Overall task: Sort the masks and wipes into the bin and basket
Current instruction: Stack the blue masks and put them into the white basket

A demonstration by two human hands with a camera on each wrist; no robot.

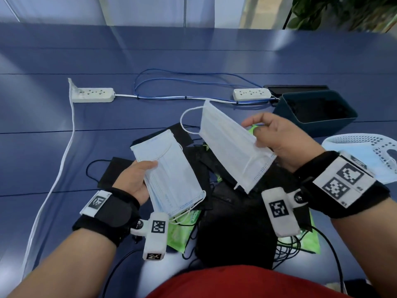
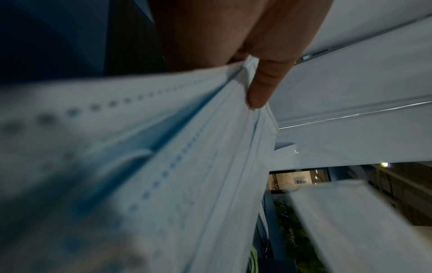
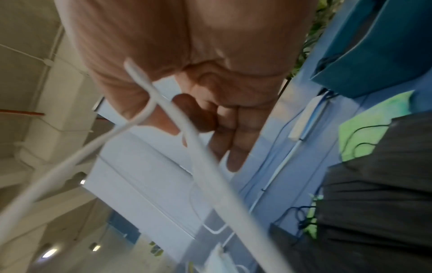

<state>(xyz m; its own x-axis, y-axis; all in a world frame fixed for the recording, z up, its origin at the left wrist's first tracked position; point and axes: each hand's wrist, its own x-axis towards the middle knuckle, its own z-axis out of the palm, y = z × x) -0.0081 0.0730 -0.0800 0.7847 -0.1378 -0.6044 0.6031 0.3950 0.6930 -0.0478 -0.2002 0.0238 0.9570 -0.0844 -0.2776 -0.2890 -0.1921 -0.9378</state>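
Far left on the blue table (image 1: 43,117): a white power strip (image 1: 92,95), its white cord running toward the near edge. A bundled blue cable (image 1: 184,82) links it to a second power strip (image 1: 251,94) farther right.

Left hand (image 1: 137,179): grasping a small stack of light-blue masks (image 1: 171,171), thumb on top, fingers underneath. The left wrist view shows one finger (image 2: 261,88) pressed along the stack's edge, with several layers fanned apart. The stack is held above the pile, ear loops dangling at its near end.

Centre: a pile of black masks (image 1: 232,211) on the table, loops tangled, with green wipe packs (image 1: 184,229) partly buried under it. One black mask (image 1: 111,173) lies at the pile's left edge, beside the left hand.

Right hand (image 1: 279,138): pinching a single white mask (image 1: 232,147) along its long edge, thumb and fingers curled on it, held tilted above the pile. One ear loop arcs off its far end. In the right wrist view the near loop (image 3: 163,118) crosses in front of the fingers (image 3: 238,144).

Right: a dark teal bin (image 1: 318,117) stands just beyond the right hand; contents too dark to tell. Nearer, at the right edge, a white perforated basket (image 1: 352,140) with a light-blue mask (image 1: 382,168) inside.
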